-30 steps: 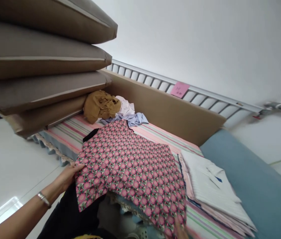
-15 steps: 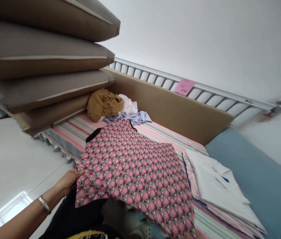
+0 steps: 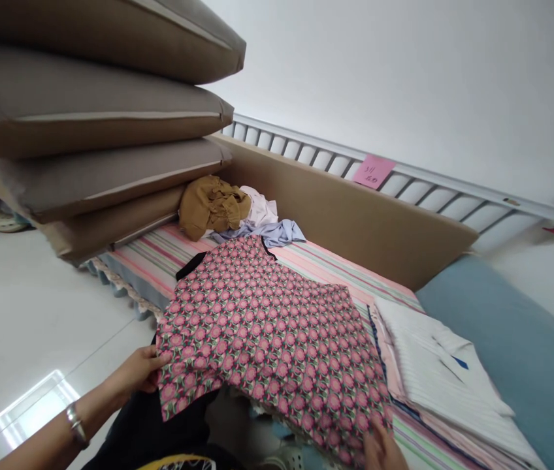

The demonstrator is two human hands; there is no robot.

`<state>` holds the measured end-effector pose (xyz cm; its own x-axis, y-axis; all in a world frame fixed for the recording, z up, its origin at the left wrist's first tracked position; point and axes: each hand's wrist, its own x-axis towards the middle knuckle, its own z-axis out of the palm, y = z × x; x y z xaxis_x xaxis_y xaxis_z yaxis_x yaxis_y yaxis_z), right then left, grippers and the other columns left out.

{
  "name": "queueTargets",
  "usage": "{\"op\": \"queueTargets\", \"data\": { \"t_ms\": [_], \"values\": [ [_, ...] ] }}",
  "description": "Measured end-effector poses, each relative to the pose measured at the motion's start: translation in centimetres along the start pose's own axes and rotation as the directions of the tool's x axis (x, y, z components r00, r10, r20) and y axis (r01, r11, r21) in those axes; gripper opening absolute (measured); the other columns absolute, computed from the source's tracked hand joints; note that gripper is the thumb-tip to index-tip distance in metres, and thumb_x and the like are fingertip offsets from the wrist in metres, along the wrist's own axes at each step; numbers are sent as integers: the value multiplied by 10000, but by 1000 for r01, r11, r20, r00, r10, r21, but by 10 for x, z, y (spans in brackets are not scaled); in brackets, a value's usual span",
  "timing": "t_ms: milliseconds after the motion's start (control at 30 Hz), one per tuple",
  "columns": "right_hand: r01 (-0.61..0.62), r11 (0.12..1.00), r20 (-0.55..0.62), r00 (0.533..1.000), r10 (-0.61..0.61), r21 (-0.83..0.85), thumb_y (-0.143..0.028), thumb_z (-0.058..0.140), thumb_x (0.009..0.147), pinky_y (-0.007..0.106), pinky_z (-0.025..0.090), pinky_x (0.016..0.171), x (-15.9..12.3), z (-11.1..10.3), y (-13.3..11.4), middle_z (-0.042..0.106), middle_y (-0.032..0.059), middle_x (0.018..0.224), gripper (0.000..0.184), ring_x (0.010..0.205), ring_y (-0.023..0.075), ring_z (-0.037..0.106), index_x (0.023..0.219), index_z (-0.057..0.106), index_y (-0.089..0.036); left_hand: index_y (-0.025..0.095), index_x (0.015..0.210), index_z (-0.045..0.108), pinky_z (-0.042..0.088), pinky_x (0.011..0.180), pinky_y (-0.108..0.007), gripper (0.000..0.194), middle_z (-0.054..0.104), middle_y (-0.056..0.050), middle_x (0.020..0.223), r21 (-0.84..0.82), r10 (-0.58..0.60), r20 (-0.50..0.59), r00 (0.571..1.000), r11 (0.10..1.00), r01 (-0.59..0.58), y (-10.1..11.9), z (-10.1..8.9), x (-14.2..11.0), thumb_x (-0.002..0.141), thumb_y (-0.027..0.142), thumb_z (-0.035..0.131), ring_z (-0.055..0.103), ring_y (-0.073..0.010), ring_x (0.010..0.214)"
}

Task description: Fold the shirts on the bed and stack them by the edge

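A pink flower-patterned top [image 3: 267, 326] with black trim is spread across the striped bedding, its near edge hanging over the bed's front. My left hand [image 3: 142, 369], with a silver bangle at the wrist, pinches its left edge between thumb and fingers. At the lower right corner, my right hand [image 3: 382, 447] grips the cloth, partly cut off by the bottom of the view. To the right of the top lies a stack of folded clothes, with a white ribbed collared shirt [image 3: 441, 359] uppermost.
Crumpled brown [image 3: 213, 207], pale pink and light blue [image 3: 281, 232] garments lie at the far end. Stacked grey-brown cushions [image 3: 110, 137] rise at left. A brown board [image 3: 345, 215] and metal rail back the bed. A blue-grey cushion [image 3: 507, 326] stands at right.
The view has shifted slightly, so most things sit a little further right. My right hand has come into clearer view at the top's lower right corner. The left keeps its hold.
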<state>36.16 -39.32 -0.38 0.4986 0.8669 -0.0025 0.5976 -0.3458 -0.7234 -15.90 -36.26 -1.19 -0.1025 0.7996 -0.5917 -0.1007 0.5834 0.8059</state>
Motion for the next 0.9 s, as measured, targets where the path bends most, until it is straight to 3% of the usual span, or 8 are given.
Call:
{"op": "queueTargets", "data": {
  "t_ms": [100,233,333,467,500,600,767,900],
  "values": [
    [282,958,89,957,-277,-48,-498,412,766,482,351,1062,-14,41,-68,595,151,1221,514,1181,302,512,1102,613,-166,172,760,549,320,382,-182,649,544,23,409,19,-13,24,1000,1000,13,-2,-2,0,423,694,738,481,-109,364],
    [565,825,326,777,-538,16,-385,381,865,441,316,1087,-50,115,-154,528,87,1329,425,1263,251,441,1171,614,-207,181,709,522,313,381,-187,647,540,13,384,3,-28,30,999,1000,28,4,-1,-4,385,692,751,465,-108,348],
    [651,758,483,649,-588,48,-345,442,861,422,337,1064,-83,154,-193,472,68,1386,429,1285,249,414,1265,543,-243,187,697,509,305,377,-183,658,537,18,376,-23,-45,49,998,999,46,10,1,-9,371,711,738,445,-96,340],
    [613,763,728,425,-538,206,-366,432,883,276,486,766,-113,170,-217,714,12,879,295,813,170,646,985,694,-275,178,706,534,292,368,-179,630,534,15,373,-30,-40,84,996,999,43,13,1,-11,401,686,747,446,-96,336],
    [590,777,730,429,-532,220,-375,408,896,255,480,721,-114,169,-221,709,3,807,319,748,154,640,921,707,-268,176,714,543,289,364,-179,617,531,17,372,-33,-38,90,995,999,41,12,0,-9,411,671,754,449,-98,336],
    [575,791,615,551,-564,210,-375,379,914,266,462,826,-96,166,-234,704,32,966,347,915,158,629,1013,683,-242,175,748,568,296,357,-178,577,537,20,379,-37,-29,119,993,999,33,6,-1,-5,452,630,764,469,-107,342],
    [780,625,652,457,-605,33,-385,418,906,471,217,1109,-34,182,-250,454,41,1405,393,1331,227,348,1276,522,-302,181,746,569,314,342,-173,558,540,20,362,-32,-35,141,989,999,39,1,-4,0,471,629,755,455,-101,321],
    [804,548,588,563,-581,-230,-434,469,878,536,157,1108,-2,207,-254,302,93,1490,491,1387,284,214,1343,448,-279,178,801,588,333,344,-164,522,571,18,395,-66,-30,182,983,997,42,1,-6,-1,511,571,772,481,-100,340]
  ]
}}
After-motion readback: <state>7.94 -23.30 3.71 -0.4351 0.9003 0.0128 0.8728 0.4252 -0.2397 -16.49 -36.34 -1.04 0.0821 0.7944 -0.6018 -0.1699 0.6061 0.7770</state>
